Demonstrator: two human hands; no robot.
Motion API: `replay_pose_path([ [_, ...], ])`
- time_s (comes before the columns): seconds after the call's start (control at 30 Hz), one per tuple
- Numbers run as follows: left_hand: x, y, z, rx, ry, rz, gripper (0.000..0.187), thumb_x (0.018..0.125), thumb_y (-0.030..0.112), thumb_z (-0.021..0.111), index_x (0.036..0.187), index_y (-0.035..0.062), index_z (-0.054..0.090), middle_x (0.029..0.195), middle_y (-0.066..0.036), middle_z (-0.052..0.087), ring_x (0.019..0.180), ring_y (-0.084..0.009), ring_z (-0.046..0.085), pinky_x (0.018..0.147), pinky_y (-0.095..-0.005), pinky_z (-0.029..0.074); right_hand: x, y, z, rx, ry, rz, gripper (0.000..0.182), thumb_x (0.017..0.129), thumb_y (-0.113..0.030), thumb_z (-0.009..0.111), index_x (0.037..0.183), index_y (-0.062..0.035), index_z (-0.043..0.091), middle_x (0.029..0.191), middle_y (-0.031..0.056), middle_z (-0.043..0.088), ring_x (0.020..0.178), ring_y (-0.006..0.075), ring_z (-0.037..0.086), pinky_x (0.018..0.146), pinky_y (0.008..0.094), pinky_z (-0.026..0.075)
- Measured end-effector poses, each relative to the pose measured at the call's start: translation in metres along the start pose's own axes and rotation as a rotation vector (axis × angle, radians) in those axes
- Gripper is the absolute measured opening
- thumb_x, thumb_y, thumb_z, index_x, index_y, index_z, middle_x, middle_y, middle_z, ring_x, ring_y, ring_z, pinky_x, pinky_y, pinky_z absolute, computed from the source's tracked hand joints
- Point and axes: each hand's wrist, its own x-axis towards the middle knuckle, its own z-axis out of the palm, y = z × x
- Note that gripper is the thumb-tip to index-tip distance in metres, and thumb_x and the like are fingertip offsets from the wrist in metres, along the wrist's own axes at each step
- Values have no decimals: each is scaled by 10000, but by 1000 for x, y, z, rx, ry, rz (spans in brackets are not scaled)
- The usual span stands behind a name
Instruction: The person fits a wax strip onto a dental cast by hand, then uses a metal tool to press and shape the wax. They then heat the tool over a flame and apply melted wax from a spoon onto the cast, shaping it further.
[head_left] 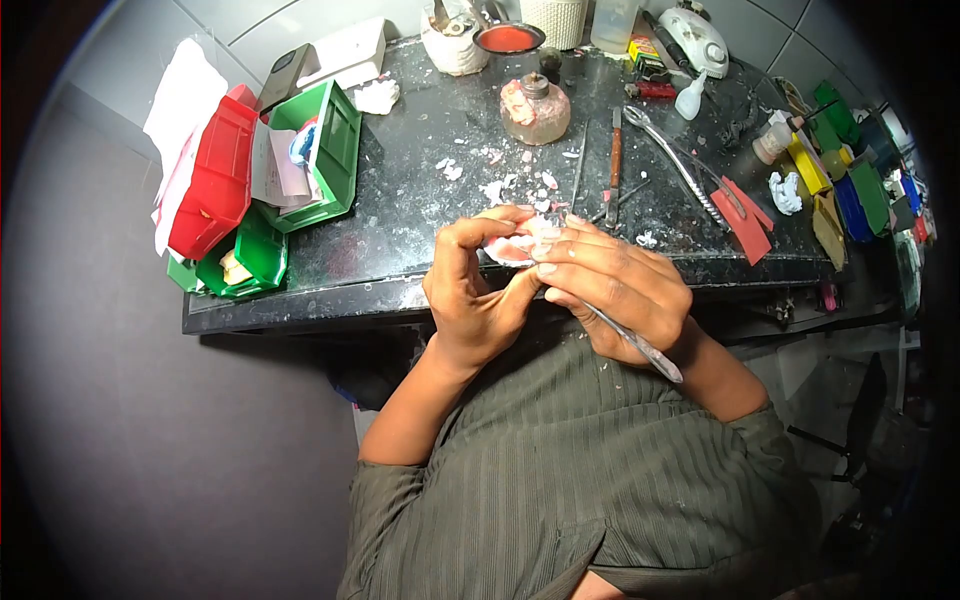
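Observation:
Between my hands, at the front edge of the black table, is a small pink and white piece [510, 248]. My left hand [475, 285] grips it from the left, with curled fingers above and the thumb below. My right hand [620, 285] is closed round a thin metal tool [640, 346], whose flat end sticks out toward my body. The tool's other end is hidden by the fingers at the piece. White and pink scraps [495, 190] lie on the table just beyond my hands.
Red [213, 170] and green bins [340, 150] stand at the left. A glass burner [535, 112], a brown-handled knife [615, 155], long tweezers [680, 165] and pink sheets [745, 228] lie beyond my hands. A red-filled bowl [508, 38] is at the back.

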Motion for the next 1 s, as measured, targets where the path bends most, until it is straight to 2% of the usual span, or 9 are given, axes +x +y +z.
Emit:
replay_pose_path([
  [0.4, 1, 1, 0, 13, -13, -10, 471, 772, -31, 825, 1128, -30, 517, 1089, -192, 684, 1007, -225, 685, 887, -324, 543, 0, 2, 1, -31, -4, -15, 253, 812, 8, 744, 1057, 32, 683, 1077, 167, 708, 1027, 307, 713, 926, 431, 590],
  [1.0, 0, -1, 0, 92, 6, 6, 439, 771, 9, 839, 1106, -28, 557, 1059, -163, 688, 970, -222, 701, 858, -310, 555, 1, 2, -1, -15, 11, -14, 258, 822, -8, 763, 1054, 47, 666, 1034, 176, 714, 987, 304, 723, 913, 430, 592],
])
